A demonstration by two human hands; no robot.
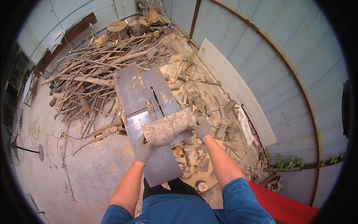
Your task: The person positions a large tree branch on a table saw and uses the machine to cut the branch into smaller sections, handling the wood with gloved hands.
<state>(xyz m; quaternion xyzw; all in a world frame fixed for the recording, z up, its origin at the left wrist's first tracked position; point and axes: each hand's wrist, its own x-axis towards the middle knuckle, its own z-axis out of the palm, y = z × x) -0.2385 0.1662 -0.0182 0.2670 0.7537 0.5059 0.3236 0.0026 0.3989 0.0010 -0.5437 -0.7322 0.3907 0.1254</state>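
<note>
A thick log (167, 128) with rough bark lies crosswise over the near part of a grey metal saw table (132, 89). At its left end my left hand (143, 150), in a grey glove, closes round the wood. My right hand (201, 128), also gloved, grips the opposite end, which reaches past the table's right edge. Beyond the log, a narrow dark slot (156, 96) runs through the right half of the table top; whether a blade stands in it I cannot tell. The near end of the table extends to just in front of my body.
Long branches (100, 71) are heaped at the far left, with large stumps (117, 28) behind. Cut log pieces (192, 155) and sawdust cover the ground along the table's right side. A pale board (235, 89) leans on the metal wall (268, 63). A cable (65, 156) trails across the left floor.
</note>
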